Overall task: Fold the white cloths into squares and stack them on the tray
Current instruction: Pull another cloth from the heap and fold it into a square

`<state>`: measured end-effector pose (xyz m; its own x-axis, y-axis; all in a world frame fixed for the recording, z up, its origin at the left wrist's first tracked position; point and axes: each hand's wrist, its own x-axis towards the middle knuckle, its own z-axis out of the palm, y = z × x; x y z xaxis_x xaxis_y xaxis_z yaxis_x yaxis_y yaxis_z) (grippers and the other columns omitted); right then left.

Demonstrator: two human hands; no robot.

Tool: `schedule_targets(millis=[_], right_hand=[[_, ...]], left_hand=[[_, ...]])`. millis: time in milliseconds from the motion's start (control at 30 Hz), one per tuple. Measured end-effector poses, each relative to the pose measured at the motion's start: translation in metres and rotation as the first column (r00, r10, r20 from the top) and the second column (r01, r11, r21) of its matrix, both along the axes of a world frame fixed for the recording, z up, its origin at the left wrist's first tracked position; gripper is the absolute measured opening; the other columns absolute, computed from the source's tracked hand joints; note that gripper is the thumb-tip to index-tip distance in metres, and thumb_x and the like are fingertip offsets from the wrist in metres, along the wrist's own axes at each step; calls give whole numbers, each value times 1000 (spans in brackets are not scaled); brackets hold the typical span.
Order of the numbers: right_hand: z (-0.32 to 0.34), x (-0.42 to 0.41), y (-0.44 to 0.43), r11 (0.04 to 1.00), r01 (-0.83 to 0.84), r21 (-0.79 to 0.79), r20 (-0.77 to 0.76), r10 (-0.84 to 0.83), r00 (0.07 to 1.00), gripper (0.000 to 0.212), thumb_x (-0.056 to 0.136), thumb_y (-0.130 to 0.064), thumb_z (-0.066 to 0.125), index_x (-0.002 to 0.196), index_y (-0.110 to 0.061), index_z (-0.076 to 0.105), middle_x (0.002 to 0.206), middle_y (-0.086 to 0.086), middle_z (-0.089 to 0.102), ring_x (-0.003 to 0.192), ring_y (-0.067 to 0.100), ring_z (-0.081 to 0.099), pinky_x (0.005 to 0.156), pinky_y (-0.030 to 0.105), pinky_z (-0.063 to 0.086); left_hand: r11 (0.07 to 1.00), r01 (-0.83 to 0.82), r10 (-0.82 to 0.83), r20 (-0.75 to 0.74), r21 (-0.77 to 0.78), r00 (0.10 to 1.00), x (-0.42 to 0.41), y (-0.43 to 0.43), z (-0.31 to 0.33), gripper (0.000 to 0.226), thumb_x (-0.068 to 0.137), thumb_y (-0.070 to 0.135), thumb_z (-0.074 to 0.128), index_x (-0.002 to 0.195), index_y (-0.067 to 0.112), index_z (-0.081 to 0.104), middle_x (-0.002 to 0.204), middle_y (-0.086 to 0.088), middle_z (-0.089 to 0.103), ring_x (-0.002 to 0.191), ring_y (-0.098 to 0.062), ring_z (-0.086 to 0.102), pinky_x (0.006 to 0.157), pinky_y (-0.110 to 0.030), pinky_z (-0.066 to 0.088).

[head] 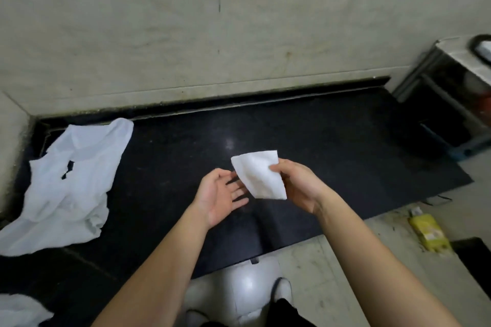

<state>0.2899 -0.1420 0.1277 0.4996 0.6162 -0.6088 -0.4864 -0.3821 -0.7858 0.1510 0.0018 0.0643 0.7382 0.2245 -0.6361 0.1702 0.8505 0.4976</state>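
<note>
A small folded white cloth (259, 174) is held in the air above the black counter (332, 156). My right hand (297, 184) pinches its right edge between thumb and fingers. My left hand (220, 195) is just left of the cloth, palm up, fingers straight and relaxed, fingertips close to the cloth's lower left edge. A heap of loose white cloths (71, 183) lies crumpled on the counter's left side. Another white cloth (21, 310) shows at the bottom left corner. No tray is in view.
A tiled wall (212, 34) rises behind the counter. A metal rack (446, 93) stands at the right. On the floor lie a yellow packet (429, 232) and a round white object (247, 284) by my feet.
</note>
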Motion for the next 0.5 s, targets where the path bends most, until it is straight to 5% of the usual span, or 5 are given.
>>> schedule_targets(millis=[300, 500], right_hand=[[44, 77, -173, 974, 226, 10, 235, -222, 946, 20, 99, -19, 56, 114, -25, 67, 115, 3, 72, 105, 23, 69, 95, 47, 56], [41, 143, -322, 924, 373, 90, 313, -381, 870, 24, 96, -10, 55, 105, -26, 70, 106, -1, 75, 93, 14, 71, 78, 31, 58]], left_hand=[[951, 261, -274, 61, 168, 960, 109, -139, 67, 44, 86, 16, 61, 128, 5, 60, 129, -17, 65, 121, -36, 61, 105, -56, 46], [865, 353, -361, -47, 355, 932, 209, -278, 80, 31, 96, 11, 58, 124, 0, 62, 116, -16, 72, 109, -30, 68, 92, -47, 55]])
